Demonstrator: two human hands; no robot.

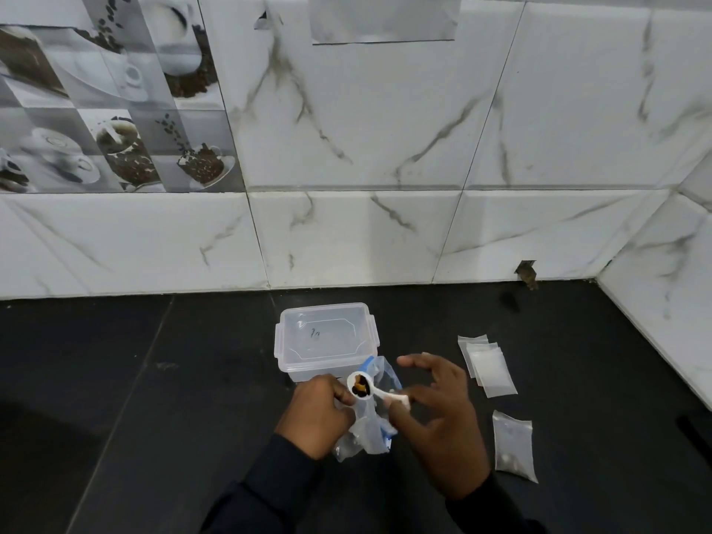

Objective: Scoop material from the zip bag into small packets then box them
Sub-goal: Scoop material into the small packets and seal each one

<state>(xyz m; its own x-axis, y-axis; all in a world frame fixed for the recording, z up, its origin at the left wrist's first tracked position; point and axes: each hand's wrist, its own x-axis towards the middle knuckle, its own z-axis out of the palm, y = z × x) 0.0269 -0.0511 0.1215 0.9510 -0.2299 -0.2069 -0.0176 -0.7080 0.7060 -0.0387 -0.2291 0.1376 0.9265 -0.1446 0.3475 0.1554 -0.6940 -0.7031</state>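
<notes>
Left hand [319, 412] grips the zip bag [366, 429] above the dark surface [154, 398], right hand [435, 414] pinches the white scoop [370, 391], loaded with dark bits. Lidded box [323, 341] just behind; empty packets [487, 366] to the right.

Small dark handwritten mark on box lid [325, 335], not legible
</notes>
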